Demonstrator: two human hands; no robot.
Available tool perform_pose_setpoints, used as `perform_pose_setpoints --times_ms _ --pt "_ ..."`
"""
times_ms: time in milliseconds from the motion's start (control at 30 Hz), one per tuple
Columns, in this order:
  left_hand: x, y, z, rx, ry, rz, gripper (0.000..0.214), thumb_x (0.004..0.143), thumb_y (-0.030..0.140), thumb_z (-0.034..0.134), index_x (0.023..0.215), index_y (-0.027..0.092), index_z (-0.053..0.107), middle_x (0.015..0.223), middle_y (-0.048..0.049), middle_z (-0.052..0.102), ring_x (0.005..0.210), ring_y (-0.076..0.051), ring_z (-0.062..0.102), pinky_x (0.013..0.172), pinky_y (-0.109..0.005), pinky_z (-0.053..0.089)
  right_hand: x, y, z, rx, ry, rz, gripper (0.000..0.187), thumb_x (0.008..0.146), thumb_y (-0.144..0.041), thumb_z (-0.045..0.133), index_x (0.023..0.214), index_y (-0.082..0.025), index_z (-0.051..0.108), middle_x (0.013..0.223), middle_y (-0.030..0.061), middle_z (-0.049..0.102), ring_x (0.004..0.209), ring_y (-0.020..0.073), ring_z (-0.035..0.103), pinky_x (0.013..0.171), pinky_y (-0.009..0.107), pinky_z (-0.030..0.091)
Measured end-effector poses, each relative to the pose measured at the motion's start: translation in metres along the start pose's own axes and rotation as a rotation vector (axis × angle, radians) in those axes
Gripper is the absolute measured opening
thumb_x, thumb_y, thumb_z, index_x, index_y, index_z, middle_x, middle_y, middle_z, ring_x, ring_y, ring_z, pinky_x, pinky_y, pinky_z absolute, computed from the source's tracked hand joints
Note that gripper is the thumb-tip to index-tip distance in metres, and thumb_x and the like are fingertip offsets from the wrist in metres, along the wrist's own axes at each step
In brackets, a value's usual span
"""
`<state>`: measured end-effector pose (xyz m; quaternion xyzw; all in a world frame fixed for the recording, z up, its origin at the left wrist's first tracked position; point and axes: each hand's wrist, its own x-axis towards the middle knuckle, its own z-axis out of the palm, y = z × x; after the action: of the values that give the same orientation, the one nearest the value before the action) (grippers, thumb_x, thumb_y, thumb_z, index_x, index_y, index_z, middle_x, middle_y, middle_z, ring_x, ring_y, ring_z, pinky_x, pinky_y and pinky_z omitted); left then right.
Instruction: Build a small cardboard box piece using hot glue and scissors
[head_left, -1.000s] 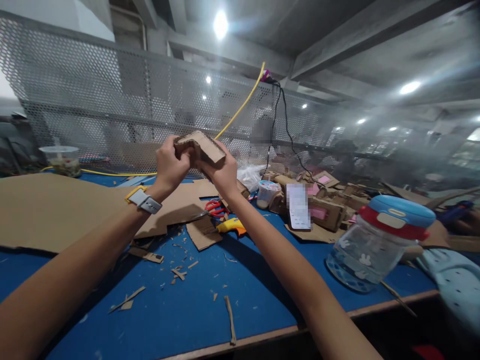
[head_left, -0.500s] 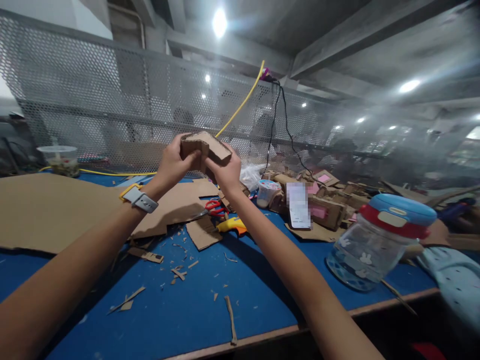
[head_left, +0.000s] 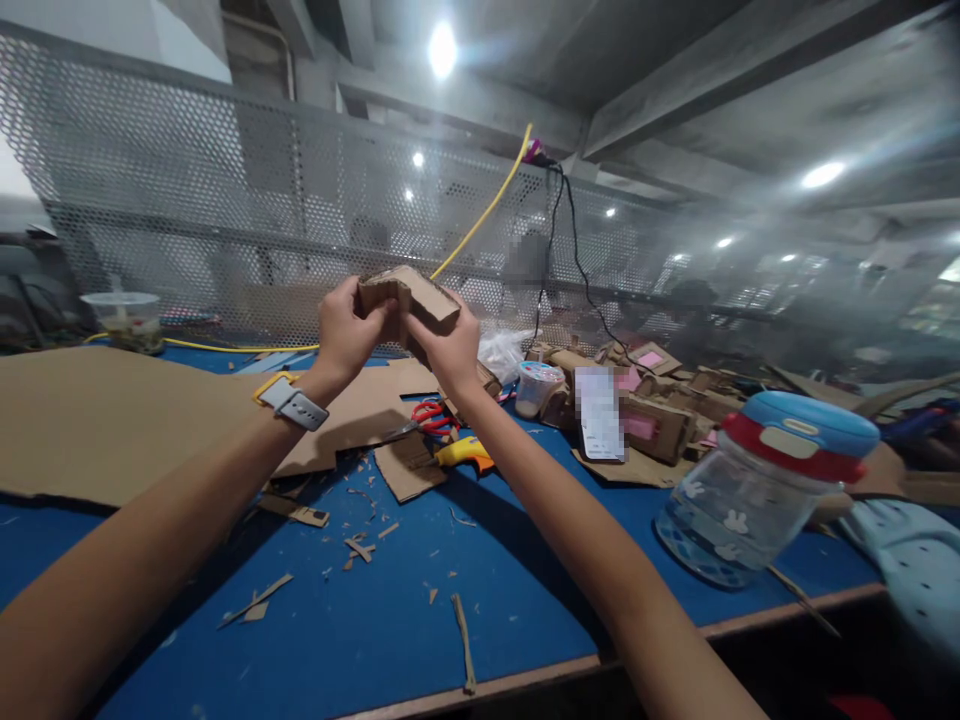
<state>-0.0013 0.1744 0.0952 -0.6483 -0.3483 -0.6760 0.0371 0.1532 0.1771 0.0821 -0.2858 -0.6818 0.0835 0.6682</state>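
Raised above the far part of the table is a small folded cardboard piece (head_left: 424, 293), L-shaped from above, with raw corrugated edges. My left hand (head_left: 349, 325) grips its left side, thumb pressed to the near face. Its right side is held by my right hand (head_left: 452, 345), with the thumb close to the other thumb at the inner corner. Most fingers of both hands are hidden behind the cardboard. Below lie a yellow hot glue gun (head_left: 463, 453), red-handled scissors (head_left: 433, 418) and a flat cardboard scrap (head_left: 405, 470).
Large cardboard sheets (head_left: 150, 420) cover the blue table's (head_left: 360, 620) left side. A clear bottle (head_left: 750, 500) with a blue lid, a phone (head_left: 600, 415), a plastic cup (head_left: 538, 388) and piled cardboard pieces (head_left: 667, 420) stand right. A person's light-blue sleeve (head_left: 907, 560) shows at right.
Both hands still hold the cardboard piece, which has turned very slightly. The whole view has shifted a little.
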Motion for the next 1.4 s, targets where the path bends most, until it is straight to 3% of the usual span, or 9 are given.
perform_pose_setpoints --times_ms 200,333,467,533,600,900,1167,1333,1400 --pt "-0.010 -0.003 0.006 0.007 0.054 -0.015 0.016 0.074 0.031 0.070 0.080 0.022 0.059 0.072 -0.0008 0.065 0.067 -0.018 0.059 0.064 -0.031 0.049 0.000 0.002 -0.003 0.045 -0.035 -0.004 0.056 0.073 -0.043 0.084 0.120 -0.020 0.065 0.119 0.0117 0.075 0.112 0.0270 0.070 0.102 0.044 0.055" --pt "-0.021 -0.008 0.007 0.043 0.086 0.014 0.023 0.075 0.031 0.069 0.094 0.020 0.065 0.077 -0.0026 0.070 0.069 -0.019 0.063 0.067 -0.032 0.052 -0.001 0.007 -0.007 0.080 -0.101 0.059 0.064 0.068 -0.049 0.086 0.121 -0.017 0.068 0.117 0.0107 0.076 0.109 0.0268 0.071 0.099 0.041 0.056" --pt "-0.026 -0.014 -0.002 0.120 0.039 0.164 0.034 0.080 0.029 0.065 0.112 0.019 0.068 0.100 -0.0096 0.077 0.083 -0.023 0.071 0.078 -0.035 0.057 0.003 0.012 -0.021 0.155 -0.335 0.059 0.072 0.063 -0.054 0.087 0.123 -0.017 0.070 0.119 0.0089 0.076 0.111 0.0269 0.070 0.100 0.041 0.055" --pt "-0.027 -0.018 -0.006 0.149 -0.020 0.256 0.035 0.084 0.027 0.060 0.117 0.019 0.067 0.114 -0.0125 0.076 0.097 -0.026 0.073 0.088 -0.037 0.057 0.008 0.011 -0.029 0.140 -0.473 0.047 0.070 0.063 -0.054 0.086 0.122 -0.019 0.071 0.119 0.0072 0.076 0.112 0.0263 0.070 0.100 0.041 0.055" --pt "-0.029 -0.020 -0.008 0.175 -0.075 0.305 0.036 0.086 0.027 0.057 0.120 0.019 0.066 0.120 -0.0134 0.075 0.108 -0.027 0.072 0.095 -0.039 0.057 0.012 0.008 -0.036 0.043 -0.521 0.013 0.063 0.064 -0.052 0.087 0.117 -0.020 0.074 0.115 0.0061 0.077 0.109 0.0261 0.071 0.098 0.041 0.054" --pt "-0.030 -0.021 -0.004 0.167 -0.117 0.399 0.036 0.090 0.025 0.052 0.124 0.019 0.061 0.125 -0.0144 0.073 0.119 -0.027 0.069 0.105 -0.044 0.054 0.011 -0.018 -0.033 -0.427 -0.421 -0.218 0.024 0.080 -0.039 0.074 0.091 -0.018 0.071 0.085 0.0039 0.076 0.074 0.0190 0.066 0.067 0.028 0.044" --pt "-0.030 -0.021 -0.006 0.185 -0.134 0.417 0.041 0.090 0.024 0.052 0.128 0.018 0.063 0.129 -0.0135 0.073 0.121 -0.026 0.069 0.106 -0.041 0.054 0.006 -0.030 -0.028 -0.654 -0.360 -0.163 0.025 0.083 -0.041 0.070 0.092 -0.018 0.068 0.089 0.0106 0.076 0.075 0.0250 0.066 0.068 0.032 0.044" --pt "-0.029 -0.018 -0.006 0.227 -0.173 0.432 0.045 0.089 0.020 0.049 0.131 0.019 0.063 0.133 -0.0117 0.071 0.127 -0.026 0.065 0.111 -0.042 0.050 0.008 -0.026 -0.030 -0.604 -0.363 -0.134 0.030 0.082 -0.041 0.072 0.099 -0.017 0.071 0.090 0.0111 0.076 0.079 0.0265 0.068 0.072 0.034 0.048" --pt "-0.028 -0.017 -0.007 0.238 -0.175 0.442 0.045 0.089 0.019 0.049 0.131 0.018 0.064 0.133 -0.0122 0.071 0.127 -0.026 0.065 0.111 -0.041 0.050 0.009 -0.025 -0.032 -0.563 -0.367 -0.126 0.039 0.081 -0.039 0.073 0.114 -0.018 0.070 0.093 0.0090 0.077 0.080 0.0263 0.069 0.073 0.033 0.049"
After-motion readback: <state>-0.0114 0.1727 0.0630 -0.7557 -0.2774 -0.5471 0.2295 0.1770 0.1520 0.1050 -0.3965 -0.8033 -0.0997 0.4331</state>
